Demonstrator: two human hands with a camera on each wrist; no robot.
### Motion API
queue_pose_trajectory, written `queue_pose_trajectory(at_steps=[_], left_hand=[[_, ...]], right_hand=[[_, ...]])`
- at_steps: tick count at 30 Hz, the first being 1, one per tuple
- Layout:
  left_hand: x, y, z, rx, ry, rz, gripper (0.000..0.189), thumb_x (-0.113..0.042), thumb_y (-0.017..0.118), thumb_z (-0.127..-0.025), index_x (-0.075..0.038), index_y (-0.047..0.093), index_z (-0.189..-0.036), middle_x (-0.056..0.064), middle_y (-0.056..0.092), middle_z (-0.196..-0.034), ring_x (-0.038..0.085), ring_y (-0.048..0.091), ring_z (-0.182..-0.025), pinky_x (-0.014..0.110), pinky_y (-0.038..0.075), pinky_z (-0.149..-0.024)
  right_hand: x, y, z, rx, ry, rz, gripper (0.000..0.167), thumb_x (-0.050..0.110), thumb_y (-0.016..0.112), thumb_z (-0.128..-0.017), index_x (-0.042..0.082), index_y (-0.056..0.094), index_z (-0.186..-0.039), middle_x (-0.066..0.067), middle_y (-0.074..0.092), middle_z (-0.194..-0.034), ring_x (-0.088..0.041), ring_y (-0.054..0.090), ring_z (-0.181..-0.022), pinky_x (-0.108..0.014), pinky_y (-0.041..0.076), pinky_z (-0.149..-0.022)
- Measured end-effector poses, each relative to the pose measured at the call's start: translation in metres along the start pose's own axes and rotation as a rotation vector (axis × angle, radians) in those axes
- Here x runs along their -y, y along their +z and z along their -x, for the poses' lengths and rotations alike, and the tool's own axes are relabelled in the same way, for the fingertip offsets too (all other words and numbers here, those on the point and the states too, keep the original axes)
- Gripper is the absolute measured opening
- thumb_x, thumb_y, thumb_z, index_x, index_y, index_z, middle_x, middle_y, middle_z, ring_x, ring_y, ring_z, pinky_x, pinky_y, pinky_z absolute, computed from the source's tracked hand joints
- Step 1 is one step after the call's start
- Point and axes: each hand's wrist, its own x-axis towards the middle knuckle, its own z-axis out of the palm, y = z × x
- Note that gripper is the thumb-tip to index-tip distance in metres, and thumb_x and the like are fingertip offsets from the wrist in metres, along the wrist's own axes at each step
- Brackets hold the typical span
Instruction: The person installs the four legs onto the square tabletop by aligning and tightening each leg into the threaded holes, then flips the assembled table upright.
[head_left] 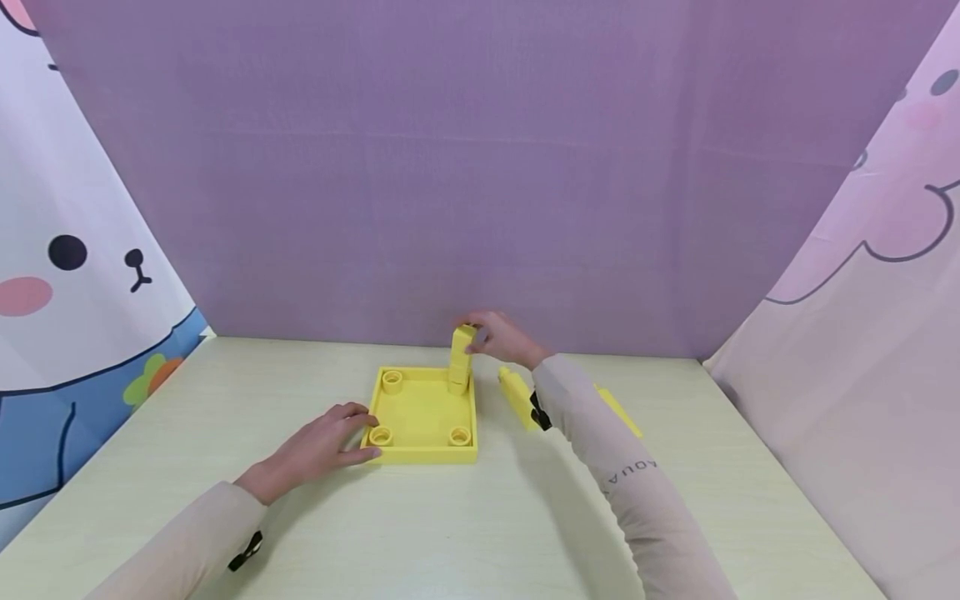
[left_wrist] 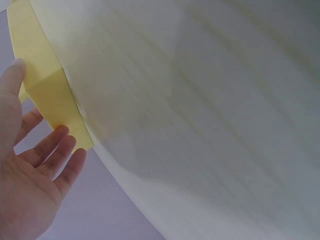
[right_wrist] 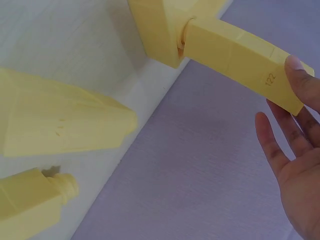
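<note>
A square yellow tabletop (head_left: 423,456) lies with its raised rim up, a round socket showing in each of three corners. At its far right corner stands a yellow table leg (head_left: 460,360), slightly tilted, its threaded end at that corner. My right hand (head_left: 506,337) pinches the upper end of this leg between thumb and fingers; the right wrist view shows "122" marked on the leg's side. With thumb at the front corner and fingers over the left rim, my left hand (head_left: 318,442) holds the tabletop.
Two more yellow legs lie right of the tabletop: one leg (head_left: 516,396) beside my right wrist, another leg (head_left: 621,412) partly behind the sleeve. A threaded end (right_wrist: 66,187) shows on one. A purple cloth (head_left: 480,183) hangs behind the pale wooden table (head_left: 442,533), with printed cloths at both sides.
</note>
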Motion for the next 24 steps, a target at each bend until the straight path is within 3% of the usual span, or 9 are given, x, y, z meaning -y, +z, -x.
queue_pose_trajectory(at_steps=[6, 13, 18, 24], left_hand=[[0.000, 0.000, 0.001, -0.004, 0.002, 0.002, 0.045, -0.044, 0.066, -0.080, -0.009, 0.064, -0.108, 0.010, 0.058, -0.111, 0.025, 0.055, -0.101, 0.042, 0.050, -0.085], [0.001, 0.001, 0.001, 0.011, -0.012, 0.005, 0.045, -0.044, 0.066, -0.080, -0.010, 0.064, -0.109, 0.010, 0.058, -0.114, 0.025, 0.055, -0.103, 0.042, 0.049, -0.086], [0.002, 0.001, 0.000, 0.016, -0.009, 0.011, 0.044, -0.043, 0.066, -0.080, -0.010, 0.064, -0.109, 0.010, 0.058, -0.114, 0.025, 0.055, -0.103, 0.042, 0.049, -0.086], [0.002, 0.001, 0.000, 0.016, -0.008, 0.004, 0.045, -0.044, 0.066, -0.080, -0.010, 0.064, -0.109, 0.010, 0.058, -0.114, 0.025, 0.055, -0.103, 0.042, 0.049, -0.086]], right_hand=[[-0.004, 0.010, -0.001, -0.131, 0.025, 0.070, 0.043, 0.019, 0.073, -0.078, 0.004, 0.060, -0.116, -0.010, 0.062, -0.114, -0.022, 0.057, -0.099, -0.034, 0.051, -0.083], [-0.006, 0.021, 0.000, -0.280, 0.025, 0.135, 0.041, 0.026, 0.077, -0.073, 0.007, 0.064, -0.106, -0.004, 0.059, -0.090, -0.017, 0.053, -0.079, -0.027, 0.046, -0.070], [-0.006, 0.023, 0.001, -0.298, 0.037, 0.154, 0.041, 0.026, 0.077, -0.073, 0.008, 0.064, -0.107, -0.004, 0.059, -0.090, -0.016, 0.053, -0.080, -0.027, 0.046, -0.070], [-0.006, 0.020, 0.002, -0.265, 0.037, 0.166, 0.041, 0.028, 0.076, -0.075, 0.009, 0.063, -0.109, -0.005, 0.060, -0.097, -0.020, 0.056, -0.089, -0.032, 0.048, -0.077]])
